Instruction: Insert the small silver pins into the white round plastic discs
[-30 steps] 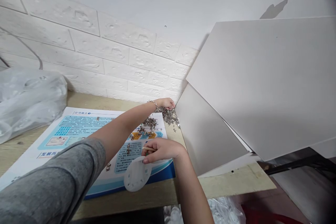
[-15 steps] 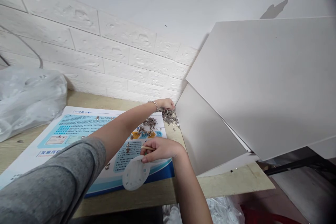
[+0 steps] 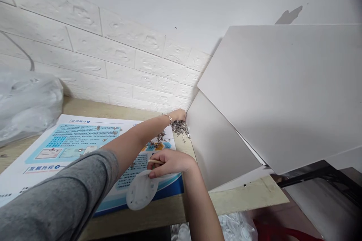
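My left hand reaches to the back corner of the table, its fingers curled at the far edge of a pile of small silvery metal pieces. What it holds, if anything, is hidden. Closer to me, my right hand pinches the rim of a round, translucent white plastic disc with small holes. A thin wooden stick also sits in that hand. Under the disc lies a printed blue and white sheet. More small metal pieces are scattered on it, partly covered by my left arm.
A clear plastic bag stands at the left against the white brick-patterned wall. Large pale boards lean on the right. Below the table's front edge is a bag of white plastic parts.
The view has shifted slightly, moving most things a little left. My left hand is still at the pile in the corner, with its fingers curled. The right hand keeps the disc and stick.
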`<state>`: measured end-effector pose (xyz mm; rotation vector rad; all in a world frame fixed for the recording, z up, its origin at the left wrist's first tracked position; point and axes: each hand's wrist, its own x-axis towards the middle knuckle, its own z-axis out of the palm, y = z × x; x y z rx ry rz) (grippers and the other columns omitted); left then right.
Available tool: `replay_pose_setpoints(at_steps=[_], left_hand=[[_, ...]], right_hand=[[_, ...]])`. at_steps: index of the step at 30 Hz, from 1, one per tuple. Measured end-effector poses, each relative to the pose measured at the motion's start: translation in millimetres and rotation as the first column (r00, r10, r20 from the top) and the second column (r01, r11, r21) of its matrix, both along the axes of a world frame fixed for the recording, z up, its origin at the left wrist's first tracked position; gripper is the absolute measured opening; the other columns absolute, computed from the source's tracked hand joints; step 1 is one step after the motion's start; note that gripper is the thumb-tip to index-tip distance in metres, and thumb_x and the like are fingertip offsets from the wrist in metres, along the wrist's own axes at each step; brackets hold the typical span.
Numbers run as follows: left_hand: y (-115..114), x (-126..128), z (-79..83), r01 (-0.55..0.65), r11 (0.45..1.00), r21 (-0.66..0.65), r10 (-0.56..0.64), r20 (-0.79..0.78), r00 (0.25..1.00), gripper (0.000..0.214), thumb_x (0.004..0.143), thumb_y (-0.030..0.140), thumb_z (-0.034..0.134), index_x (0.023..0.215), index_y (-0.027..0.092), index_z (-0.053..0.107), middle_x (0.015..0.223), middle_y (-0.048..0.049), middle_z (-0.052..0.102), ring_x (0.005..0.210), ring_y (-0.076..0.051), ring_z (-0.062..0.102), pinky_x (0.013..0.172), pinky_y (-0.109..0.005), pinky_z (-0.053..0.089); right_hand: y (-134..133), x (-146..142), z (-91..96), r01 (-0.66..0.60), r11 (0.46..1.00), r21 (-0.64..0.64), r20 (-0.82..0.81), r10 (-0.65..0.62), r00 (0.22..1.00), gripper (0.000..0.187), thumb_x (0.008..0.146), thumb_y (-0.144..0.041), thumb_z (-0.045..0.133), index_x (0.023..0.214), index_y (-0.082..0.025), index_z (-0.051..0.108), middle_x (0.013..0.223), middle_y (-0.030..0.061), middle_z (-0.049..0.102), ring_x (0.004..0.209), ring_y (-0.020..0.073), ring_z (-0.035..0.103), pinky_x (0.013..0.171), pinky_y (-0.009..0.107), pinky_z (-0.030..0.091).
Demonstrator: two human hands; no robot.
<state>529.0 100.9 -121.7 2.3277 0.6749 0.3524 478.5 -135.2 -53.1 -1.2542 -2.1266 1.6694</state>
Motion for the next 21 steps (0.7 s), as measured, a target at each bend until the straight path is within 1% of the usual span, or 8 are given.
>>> replay_pose_setpoints(at_steps=[4, 8, 14, 21], left_hand=[[9.3, -4.4, 7.6, 0.003, 1.000, 0.028, -0.002, -0.038, 0.999, 0.006, 0.057, 0.018, 0.059, 0.057, 0.012, 0.060, 0.047, 0.0022, 0.047, 0.050, -0.009, 0.040, 0.052, -0.022, 0.032], [11.6, -14.0, 14.3, 0.056, 0.998, -0.018, -0.056, -0.008, 0.998, 0.011, 0.057, 0.018, 0.055, 0.060, 0.011, 0.063, 0.049, 0.0017, 0.049, 0.049, -0.009, 0.039, 0.049, -0.022, 0.030], [8.0, -21.2, 14.1, 0.130, 0.985, -0.117, -0.128, 0.027, 0.991, 0.021, 0.055, 0.020, 0.060, 0.074, 0.012, 0.067, 0.064, -0.0005, 0.060, 0.055, -0.010, 0.047, 0.054, -0.020, 0.036], [5.2, -26.8, 20.7, 0.165, 0.965, -0.205, -0.162, 0.028, 0.986, 0.022, 0.057, 0.023, 0.064, 0.076, 0.013, 0.068, 0.070, -0.0024, 0.064, 0.060, -0.011, 0.050, 0.058, -0.020, 0.039]], right_hand=[[0.0, 0.0, 0.3, -0.019, 1.000, 0.017, -0.012, 0.019, 1.000, 0.032, 0.071, -0.044, 0.062, 0.079, -0.014, 0.054, 0.062, -0.0040, 0.036, 0.058, 0.0054, 0.034, 0.052, 0.018, 0.027], [1.5, -1.0, -2.9, -0.007, 1.000, -0.019, -0.025, 0.006, 1.000, 0.031, 0.071, -0.041, 0.062, 0.082, -0.014, 0.054, 0.063, -0.0039, 0.038, 0.058, 0.0052, 0.034, 0.052, 0.018, 0.028], [2.5, -1.3, -5.9, -0.003, 1.000, -0.029, -0.024, 0.002, 1.000, 0.033, 0.070, -0.042, 0.063, 0.084, -0.014, 0.054, 0.061, -0.0045, 0.037, 0.055, 0.0047, 0.032, 0.050, 0.018, 0.027], [2.2, -1.6, -3.6, 0.006, 1.000, -0.027, 0.000, -0.006, 1.000, 0.033, 0.070, -0.044, 0.063, 0.083, -0.015, 0.054, 0.063, -0.0044, 0.038, 0.057, 0.0049, 0.033, 0.050, 0.018, 0.026]])
